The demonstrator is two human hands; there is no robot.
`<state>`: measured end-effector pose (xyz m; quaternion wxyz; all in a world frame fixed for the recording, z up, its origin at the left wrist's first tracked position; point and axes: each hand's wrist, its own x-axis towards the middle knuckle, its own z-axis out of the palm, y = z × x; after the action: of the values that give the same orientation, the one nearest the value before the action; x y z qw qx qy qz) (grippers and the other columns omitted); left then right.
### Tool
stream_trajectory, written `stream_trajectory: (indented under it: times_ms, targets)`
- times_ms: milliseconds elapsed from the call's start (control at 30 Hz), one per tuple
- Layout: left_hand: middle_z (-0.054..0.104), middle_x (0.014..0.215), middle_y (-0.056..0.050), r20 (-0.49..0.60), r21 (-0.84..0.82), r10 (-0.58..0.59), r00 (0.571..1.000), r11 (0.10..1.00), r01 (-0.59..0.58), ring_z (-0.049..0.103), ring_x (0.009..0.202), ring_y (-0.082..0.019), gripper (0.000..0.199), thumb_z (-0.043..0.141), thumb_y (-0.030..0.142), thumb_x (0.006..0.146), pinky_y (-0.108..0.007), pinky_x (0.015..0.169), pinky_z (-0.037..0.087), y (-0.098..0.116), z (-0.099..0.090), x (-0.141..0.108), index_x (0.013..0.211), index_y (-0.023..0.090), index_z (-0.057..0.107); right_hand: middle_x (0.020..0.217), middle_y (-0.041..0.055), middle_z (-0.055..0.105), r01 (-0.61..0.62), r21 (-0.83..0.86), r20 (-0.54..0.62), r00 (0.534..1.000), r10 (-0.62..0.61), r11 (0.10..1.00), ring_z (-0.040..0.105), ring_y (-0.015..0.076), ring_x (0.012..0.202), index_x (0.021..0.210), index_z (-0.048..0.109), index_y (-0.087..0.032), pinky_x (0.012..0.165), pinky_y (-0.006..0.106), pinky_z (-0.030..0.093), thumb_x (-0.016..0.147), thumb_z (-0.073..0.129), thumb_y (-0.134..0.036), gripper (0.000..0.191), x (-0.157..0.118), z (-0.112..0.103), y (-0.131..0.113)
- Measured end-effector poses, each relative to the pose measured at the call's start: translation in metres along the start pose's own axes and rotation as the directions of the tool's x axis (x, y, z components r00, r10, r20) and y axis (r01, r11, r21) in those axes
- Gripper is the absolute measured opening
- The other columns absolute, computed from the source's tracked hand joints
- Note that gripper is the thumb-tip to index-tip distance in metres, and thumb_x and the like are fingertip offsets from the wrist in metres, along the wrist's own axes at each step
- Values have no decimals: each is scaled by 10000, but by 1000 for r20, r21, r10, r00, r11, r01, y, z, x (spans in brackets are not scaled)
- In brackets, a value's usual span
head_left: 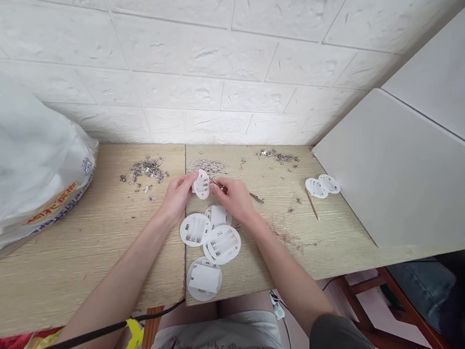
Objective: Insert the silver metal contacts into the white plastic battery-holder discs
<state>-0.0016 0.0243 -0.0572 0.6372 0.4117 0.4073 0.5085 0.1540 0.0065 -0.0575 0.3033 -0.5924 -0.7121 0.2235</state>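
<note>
A round white plastic battery case [201, 185] stands on edge in my left hand [179, 194], its slotted face turned to the right. My right hand [235, 197] grips slim metal tweezers [257, 198]; their tip is at the right side of the case, and whether it touches is hard to tell. Just below my hands lie several more white round cases [222, 244], partly overlapping, some slots up and some with a flat cover up. Behind the held case is a heap of small metal pieces [210, 167].
More small metal pieces lie in heaps at the left [148, 170] and right [278, 156]. Two white cases [321, 185] and a thin stick [313, 205] lie near a white panel [409, 177]. A large plastic bag [25, 159] fills the left; a brick-patterned wall [185, 51] stands behind.
</note>
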Motion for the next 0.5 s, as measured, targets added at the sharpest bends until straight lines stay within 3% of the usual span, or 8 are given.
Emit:
stream_trajectory:
  times_ms: [133, 233, 400, 500]
  targets:
    - [696, 802, -72, -2, -26, -12, 1000, 1000, 12, 628, 803, -196, 363, 759, 456, 637, -291, 743, 477, 1, -3, 0, 765, 123, 692, 758, 3, 671, -66, 169, -34, 997, 73, 983, 496, 114, 603, 806, 650, -167, 592, 237, 353, 845, 556, -304, 170, 2, 2, 2]
    - [703, 802, -74, 2, 91, -7, 1000, 996, 7, 628, 745, -188, 340, 780, 388, 595, -290, 697, 476, 0, -4, -1, 795, 124, 705, 814, 9, 680, -59, 280, -56, 995, 77, 958, 505, 112, 627, 839, 648, -163, 617, 237, 384, 818, 575, -287, 146, 3, 2, 3]
    - [700, 810, -69, 50, 288, 104, 993, 951, -114, 627, 721, -182, 302, 757, 326, 609, -284, 657, 476, -9, -8, 0, 834, 135, 691, 763, 2, 656, 23, 281, -91, 996, 3, 959, 495, 115, 636, 801, 645, -166, 632, 241, 385, 818, 568, -268, 129, 2, 1, 1]
    - [685, 878, -73, 97, 431, 207, 974, 873, -228, 626, 759, -182, 231, 685, 287, 680, -280, 656, 476, -12, -12, 2, 858, 141, 696, 767, 4, 653, 55, 266, -107, 994, -28, 963, 489, 114, 635, 804, 647, -165, 631, 241, 382, 822, 565, -247, 118, 2, 2, 0]
